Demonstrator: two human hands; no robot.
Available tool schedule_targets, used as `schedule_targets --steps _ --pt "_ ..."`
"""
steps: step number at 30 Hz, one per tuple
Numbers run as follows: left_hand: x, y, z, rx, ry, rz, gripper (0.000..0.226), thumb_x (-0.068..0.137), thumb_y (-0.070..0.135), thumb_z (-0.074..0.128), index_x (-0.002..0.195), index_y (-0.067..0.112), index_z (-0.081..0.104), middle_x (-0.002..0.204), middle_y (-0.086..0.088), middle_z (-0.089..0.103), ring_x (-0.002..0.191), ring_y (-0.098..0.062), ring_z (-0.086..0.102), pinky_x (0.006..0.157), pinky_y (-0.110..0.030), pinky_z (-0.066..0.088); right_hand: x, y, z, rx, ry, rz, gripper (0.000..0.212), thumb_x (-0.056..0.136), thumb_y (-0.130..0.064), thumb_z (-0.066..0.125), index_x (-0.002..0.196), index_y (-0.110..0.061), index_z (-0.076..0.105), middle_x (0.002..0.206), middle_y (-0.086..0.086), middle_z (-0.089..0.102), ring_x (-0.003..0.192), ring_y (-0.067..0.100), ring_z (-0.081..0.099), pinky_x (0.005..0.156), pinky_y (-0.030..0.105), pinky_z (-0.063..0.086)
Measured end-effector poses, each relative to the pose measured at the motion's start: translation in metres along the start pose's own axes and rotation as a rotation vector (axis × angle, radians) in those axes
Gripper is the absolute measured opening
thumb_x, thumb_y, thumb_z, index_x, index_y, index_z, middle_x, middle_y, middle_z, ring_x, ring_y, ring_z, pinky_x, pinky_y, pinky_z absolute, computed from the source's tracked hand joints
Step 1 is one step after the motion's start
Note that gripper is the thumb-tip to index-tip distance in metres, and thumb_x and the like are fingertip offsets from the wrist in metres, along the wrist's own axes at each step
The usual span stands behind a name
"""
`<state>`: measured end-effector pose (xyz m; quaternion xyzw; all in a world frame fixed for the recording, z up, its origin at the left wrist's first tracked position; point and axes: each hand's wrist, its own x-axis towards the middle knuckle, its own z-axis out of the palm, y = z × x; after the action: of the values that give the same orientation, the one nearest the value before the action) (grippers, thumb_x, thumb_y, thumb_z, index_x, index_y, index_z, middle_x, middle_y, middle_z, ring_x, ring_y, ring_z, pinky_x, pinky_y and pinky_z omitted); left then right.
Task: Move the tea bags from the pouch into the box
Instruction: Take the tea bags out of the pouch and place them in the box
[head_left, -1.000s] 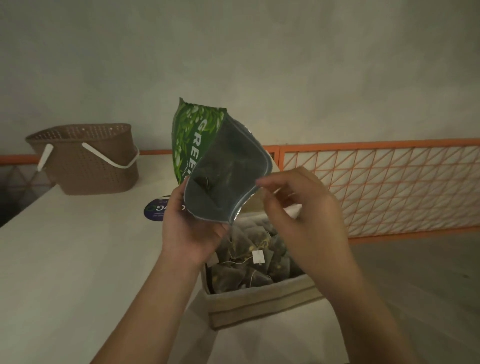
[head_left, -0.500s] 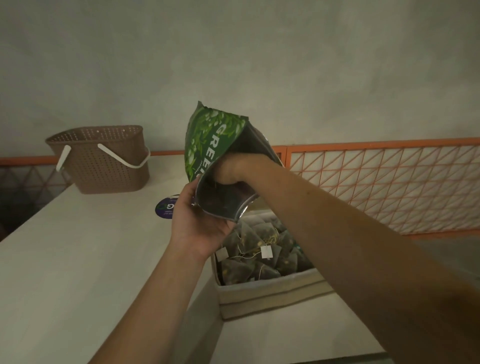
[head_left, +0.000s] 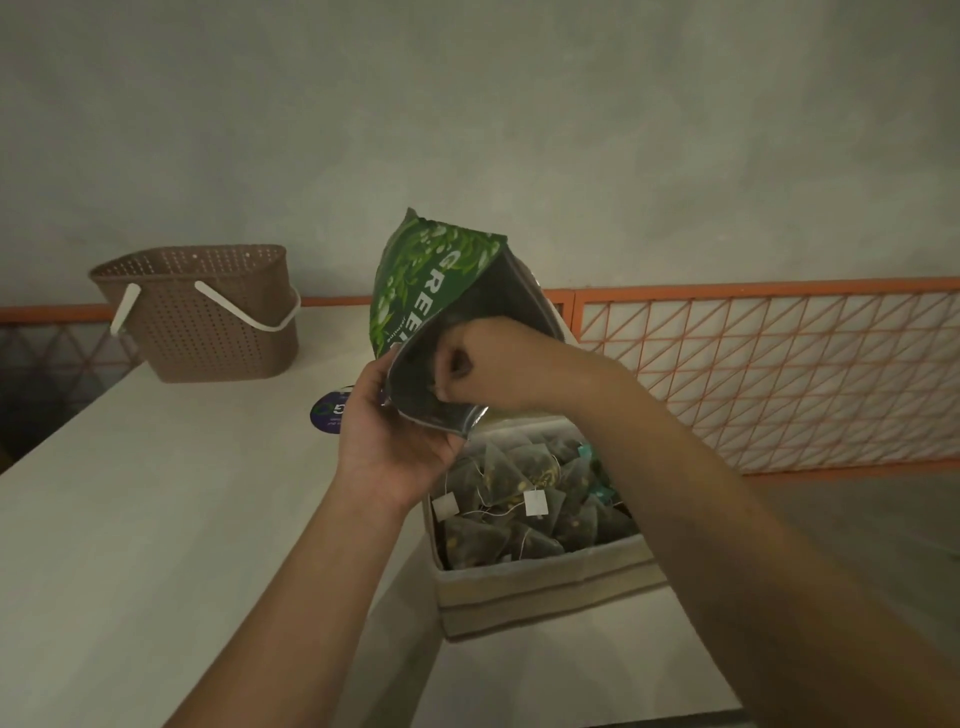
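At 10 o'clock from my hands a brown basket (head_left: 208, 317) stands on the white table (head_left: 130, 519). My left hand (head_left: 389, 436) grips the lower edge of the green pouch (head_left: 431, 291), held tilted above the box (head_left: 545, 597). My right hand (head_left: 488, 364) is inside the pouch mouth, fingers curled; I cannot tell what they hold. At 5 o'clock from the pouch, tea bags (head_left: 519, 499) fill the box.

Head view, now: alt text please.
A left hand holds a green pouch tilted over a box of tea bags while the right hand reaches into its mouth. A brown basket stands behind on the table.
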<state>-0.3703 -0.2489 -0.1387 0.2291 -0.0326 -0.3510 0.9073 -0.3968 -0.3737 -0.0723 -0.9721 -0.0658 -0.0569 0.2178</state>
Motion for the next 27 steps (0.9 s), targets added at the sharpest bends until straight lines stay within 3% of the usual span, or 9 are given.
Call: schedule_targets --steps 4,7,9,11,14,19,22,25,27 --pt "0.001 -0.004 0.002 0.069 -0.014 -0.002 0.038 0.079 0.037 0.060 0.094 0.010 0.082 0.123 -0.011 0.070 0.097 -0.024 0.071 0.083 -0.031 0.057 -0.049 0.008 0.001 0.155 0.302 -0.097 0.009 0.087 -0.016 0.069 0.085 -0.021 0.062 0.083 -0.013 0.065 0.078 0.001 0.059 0.067 0.011 0.046" --pt "0.003 -0.007 0.003 0.063 0.004 0.012 0.040 0.080 0.037 0.060 0.099 0.010 0.081 0.132 -0.013 0.067 0.106 -0.028 0.069 0.086 -0.034 0.058 -0.075 0.017 0.006 0.374 0.510 -0.073 0.022 0.085 -0.017 0.073 0.100 -0.024 0.058 0.087 -0.012 0.066 0.081 0.000 0.062 0.071 0.015 0.050" --pt "0.006 -0.007 0.002 0.050 0.009 0.021 0.045 0.080 0.037 0.062 0.115 0.012 0.076 0.139 -0.014 0.062 0.124 -0.029 0.062 0.094 -0.036 0.053 -0.091 0.026 0.009 0.523 0.626 -0.070 0.036 0.085 -0.015 0.072 0.113 -0.026 0.053 0.089 -0.010 0.068 0.086 0.003 0.065 0.075 0.016 0.050" --pt "0.005 -0.007 0.000 0.020 -0.003 0.030 0.053 0.080 0.037 0.064 0.129 0.017 0.068 0.140 -0.013 0.062 0.125 -0.029 0.060 0.090 -0.036 0.056 -0.108 0.037 0.012 0.579 0.698 -0.048 0.043 0.086 -0.013 0.071 0.123 -0.027 0.053 0.087 -0.010 0.067 0.086 0.005 0.065 0.076 0.016 0.050" --pt "0.002 -0.008 -0.002 0.014 -0.024 0.031 0.049 0.075 0.035 0.070 0.121 0.018 0.073 0.135 -0.012 0.065 0.110 -0.029 0.066 0.077 -0.034 0.060 -0.130 0.061 0.018 0.557 0.722 0.049 0.040 0.087 -0.012 0.069 0.122 -0.027 0.058 0.086 -0.009 0.064 0.084 0.004 0.062 0.071 0.013 0.049" --pt "-0.002 -0.010 0.001 0.061 -0.063 0.023 0.044 0.057 0.032 0.077 0.098 0.018 0.082 0.137 -0.007 0.064 0.112 -0.025 0.064 0.079 -0.031 0.058 -0.156 0.105 0.031 0.496 0.678 0.225 0.013 0.085 -0.014 0.072 0.091 -0.022 0.064 0.085 -0.007 0.067 0.081 0.013 0.062 0.070 0.024 0.049" --pt "-0.002 -0.013 0.002 0.060 -0.081 0.019 0.044 0.059 0.032 0.077 0.100 0.018 0.082 0.135 -0.007 0.066 0.116 -0.025 0.063 0.081 -0.031 0.058 -0.160 0.112 0.040 0.405 0.577 0.274 0.012 0.081 -0.020 0.076 0.081 -0.026 0.066 0.077 -0.007 0.065 0.074 0.014 0.060 0.063 0.020 0.049" --pt "-0.002 -0.015 0.003 0.089 -0.074 0.020 0.044 0.058 0.034 0.077 0.098 0.019 0.082 0.132 -0.006 0.068 0.114 -0.025 0.064 0.081 -0.030 0.057 -0.161 0.111 0.044 0.225 0.537 0.170 0.007 0.082 -0.030 0.074 0.087 -0.028 0.070 0.085 -0.012 0.063 0.079 0.009 0.060 0.068 0.022 0.048" --pt "-0.003 -0.015 0.002 0.083 -0.073 0.022 0.044 0.057 0.034 0.078 0.099 0.019 0.082 0.134 -0.006 0.067 0.115 -0.025 0.063 0.084 -0.030 0.056 -0.162 0.112 0.040 0.237 0.575 0.158 0.012 0.085 -0.030 0.070 0.096 -0.027 0.071 0.094 -0.012 0.064 0.085 0.008 0.061 0.072 0.022 0.050"
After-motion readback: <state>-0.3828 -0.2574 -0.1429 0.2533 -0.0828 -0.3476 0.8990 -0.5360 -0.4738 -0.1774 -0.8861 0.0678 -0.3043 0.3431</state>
